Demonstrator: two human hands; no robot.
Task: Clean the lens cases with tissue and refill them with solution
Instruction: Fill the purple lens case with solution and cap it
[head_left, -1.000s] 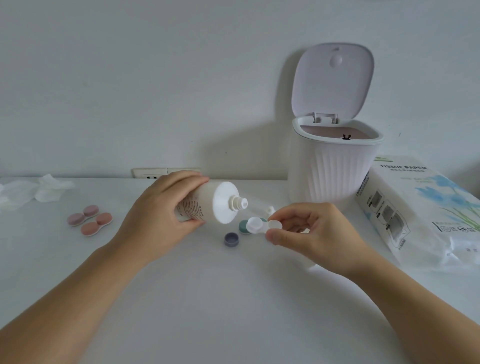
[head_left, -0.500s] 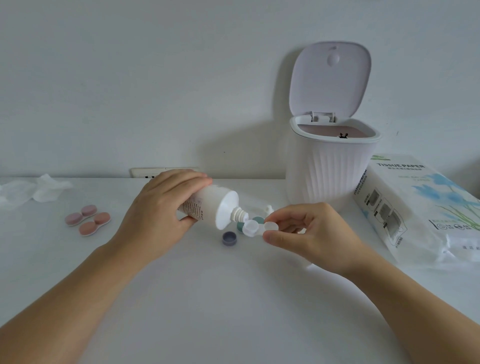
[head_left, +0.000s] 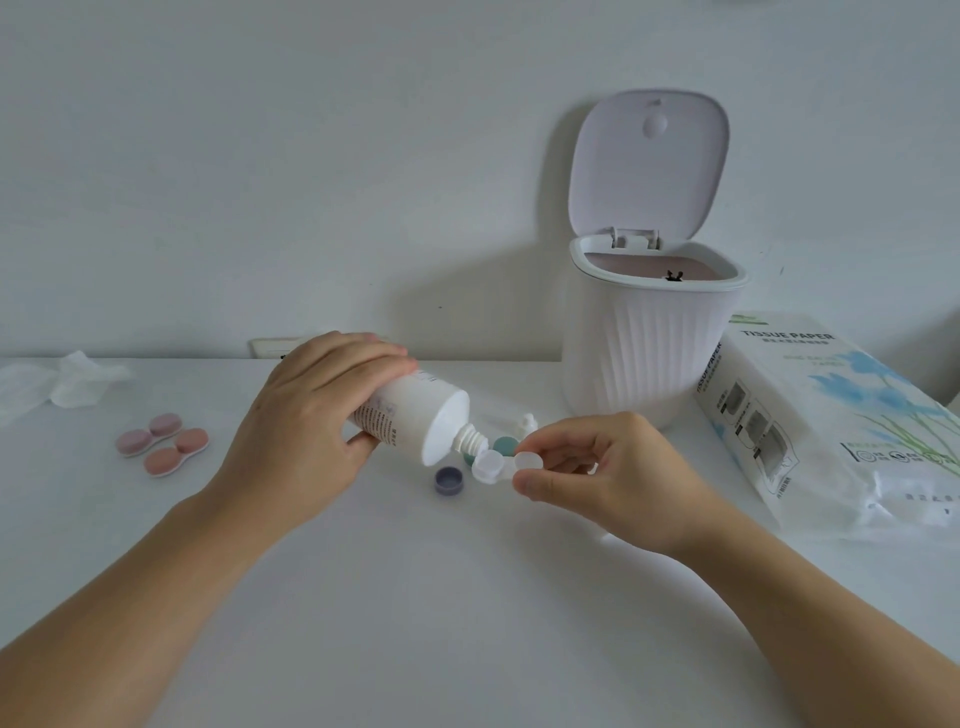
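The clear lens case (head_left: 501, 466), both wells uncapped, is held just above the white table (head_left: 415, 597) near its middle. The right hand (head_left: 608, 480) pinches the case's right well between thumb and forefinger, the other fingers curled loosely behind. The left well points toward the solution bottle (head_left: 410, 418), a white bottle with fine print on its side, tipped so that its threaded nozzle (head_left: 470, 439) slants down and sits right at the rim of that left well. Whether liquid is coming out cannot be told. The left hand (head_left: 306, 431) wraps the bottle's body, fingers curled over the top and thumb pressed underneath.

Just below the nozzle, a grey-purple cap (head_left: 449, 480) lies open side up on the table. A teal cap (head_left: 504, 446) shows behind the case, partly hidden by it, and a second bit of teal sits under the nozzle. A small white bottle cap (head_left: 527, 423) stands just beyond them.

To the left, well apart from the hands, lie two closed lens cases: a pink one (head_left: 149, 434) and, just beside it, an orange-pink one (head_left: 176, 452). Further left, at the back edge of the table, is a crumpled tissue (head_left: 78, 387).

Behind the right hand stands a white ribbed desktop bin (head_left: 644, 353) with its lid (head_left: 649, 161) raised; its inside looks pinkish, and something small and dark shows at the rim. To its right, touching or nearly touching it, lies a pack of tissue paper (head_left: 826, 426) printed with blue flowers. A wall socket (head_left: 270, 347) peeks out behind the left hand, against the plain white wall.
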